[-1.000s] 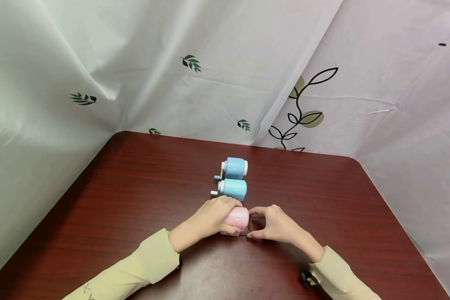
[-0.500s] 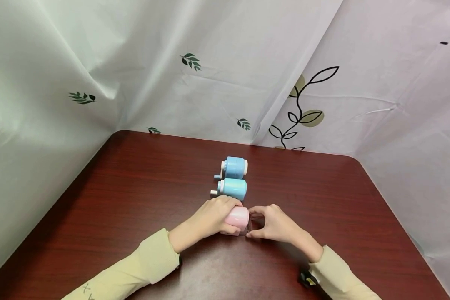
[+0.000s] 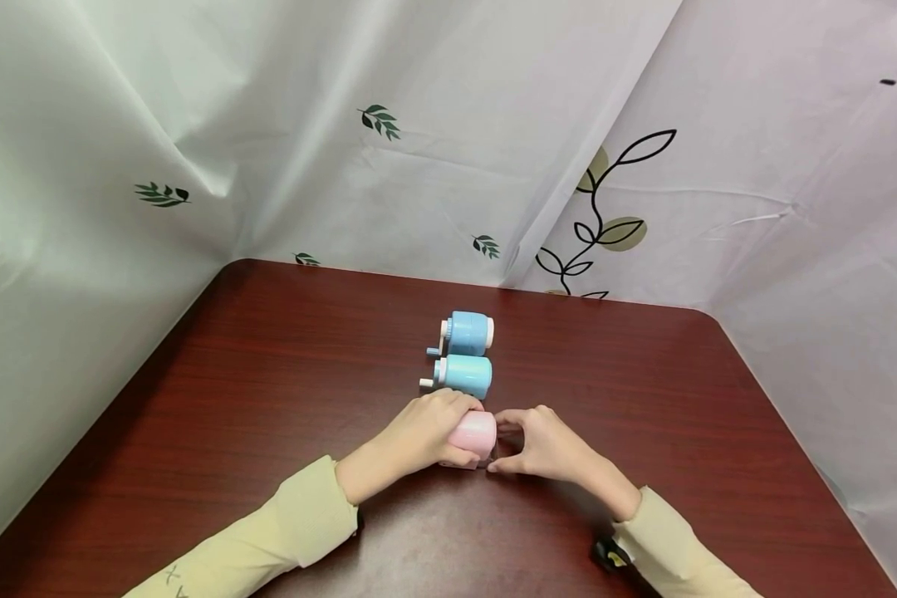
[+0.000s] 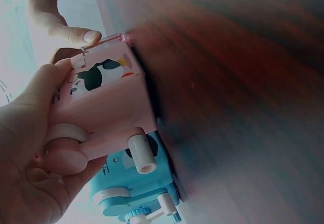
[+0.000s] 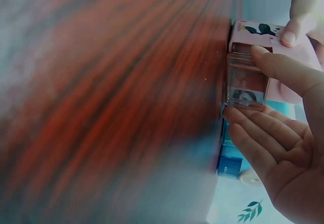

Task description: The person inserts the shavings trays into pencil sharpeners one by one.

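A pink crank pencil sharpener [image 3: 473, 433] sits on the table with its white-tipped crank [image 4: 142, 154] showing in the left wrist view. My left hand [image 3: 431, 430] grips its rounded body from above, thumb on the near side. At the sharpener's right end, a clear shavings drawer [image 5: 247, 82] sticks partly out at the bottom. My right hand [image 3: 551, 448] holds that drawer between thumb and fingers. Directly behind stands a light-blue crank pencil sharpener [image 3: 467, 376], and beyond it a darker blue crank pencil sharpener [image 3: 469, 334].
The dark red wooden table [image 3: 306, 349] stretches out around the row of sharpeners. A white curtain [image 3: 306, 149] with leaf prints hangs along its back and sides.
My right hand has shifted slightly left, and the clear drawer has slid a little further into the pink sharpener. The left hand keeps its grip in place.
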A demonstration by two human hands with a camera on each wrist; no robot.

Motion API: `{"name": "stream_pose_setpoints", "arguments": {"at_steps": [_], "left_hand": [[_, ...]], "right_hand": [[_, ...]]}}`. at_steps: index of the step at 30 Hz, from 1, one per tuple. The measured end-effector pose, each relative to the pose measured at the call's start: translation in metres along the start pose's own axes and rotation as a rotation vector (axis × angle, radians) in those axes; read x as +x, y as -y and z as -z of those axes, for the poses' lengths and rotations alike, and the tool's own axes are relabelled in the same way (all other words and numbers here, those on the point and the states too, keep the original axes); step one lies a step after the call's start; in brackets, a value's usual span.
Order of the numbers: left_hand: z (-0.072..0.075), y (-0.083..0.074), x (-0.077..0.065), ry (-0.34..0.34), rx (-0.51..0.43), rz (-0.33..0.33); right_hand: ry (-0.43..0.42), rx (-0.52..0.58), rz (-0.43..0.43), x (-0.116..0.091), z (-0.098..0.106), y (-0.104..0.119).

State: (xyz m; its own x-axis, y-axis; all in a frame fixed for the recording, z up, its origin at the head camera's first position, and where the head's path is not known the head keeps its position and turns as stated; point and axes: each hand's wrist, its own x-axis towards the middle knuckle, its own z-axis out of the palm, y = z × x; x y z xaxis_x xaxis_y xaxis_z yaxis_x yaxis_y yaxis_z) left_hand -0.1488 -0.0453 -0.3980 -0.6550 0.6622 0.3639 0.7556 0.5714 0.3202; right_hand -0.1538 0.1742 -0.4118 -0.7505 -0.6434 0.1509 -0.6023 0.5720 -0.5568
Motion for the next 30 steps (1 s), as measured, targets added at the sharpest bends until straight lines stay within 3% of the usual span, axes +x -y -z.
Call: {"name": "stream_pose_setpoints", "arguments": {"at_steps": [30], "left_hand": [[-0.0017,0.0002,-0.0008,-0.033,0.009,-0.009]], "right_hand": [[-0.039,-0.019,-0.045,0.0069,-0.0081,0.0063]]}}
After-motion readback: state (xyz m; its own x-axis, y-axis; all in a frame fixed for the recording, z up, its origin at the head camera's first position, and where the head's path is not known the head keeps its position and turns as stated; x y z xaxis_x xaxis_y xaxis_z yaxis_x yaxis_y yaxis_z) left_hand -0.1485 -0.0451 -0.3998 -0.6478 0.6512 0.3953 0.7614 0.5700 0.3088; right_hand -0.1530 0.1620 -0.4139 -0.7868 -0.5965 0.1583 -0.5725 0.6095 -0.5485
